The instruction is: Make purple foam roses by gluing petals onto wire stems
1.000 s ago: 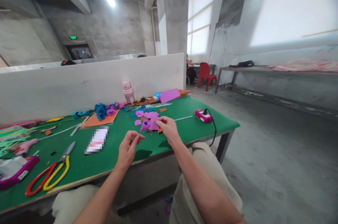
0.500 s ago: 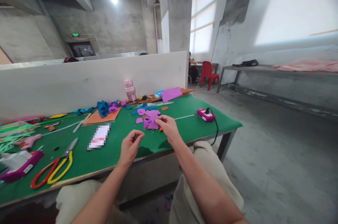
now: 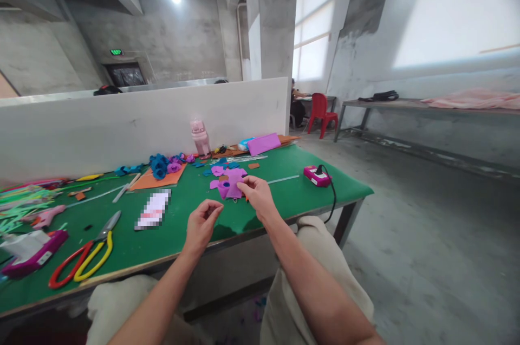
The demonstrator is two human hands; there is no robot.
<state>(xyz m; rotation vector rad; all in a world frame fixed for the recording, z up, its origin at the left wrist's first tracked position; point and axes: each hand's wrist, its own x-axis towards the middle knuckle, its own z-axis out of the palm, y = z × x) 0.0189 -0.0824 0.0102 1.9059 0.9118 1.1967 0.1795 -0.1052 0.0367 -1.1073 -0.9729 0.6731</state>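
Note:
My right hand (image 3: pixel 257 196) pinches the edge of a purple flower-shaped piece (image 3: pixel 233 182) of felt or foam between thumb and fingers, just above the green table. To its left, my left hand (image 3: pixel 203 221) is closed in a pinch, apart from that piece; whatever its fingertips hold, if anything, is too small to make out. Loose purple pieces (image 3: pixel 217 170) and blue pieces (image 3: pixel 227 164) lie behind and around the held one. Some of them are partly hidden by it.
Scissors (image 3: pixel 95 250) with red and yellow handles lie at the left front, near a pink glue gun (image 3: pixel 49 217). Blue and purple flowers (image 3: pixel 158 166) rest on an orange sheet. A magenta power socket (image 3: pixel 317 176) with a cable sits at right. A white partition (image 3: pixel 101 123) closes the back.
The purple flower-shaped piece has turned slightly in my right hand's pinch, so more of its flat face shows. My left hand has barely moved.

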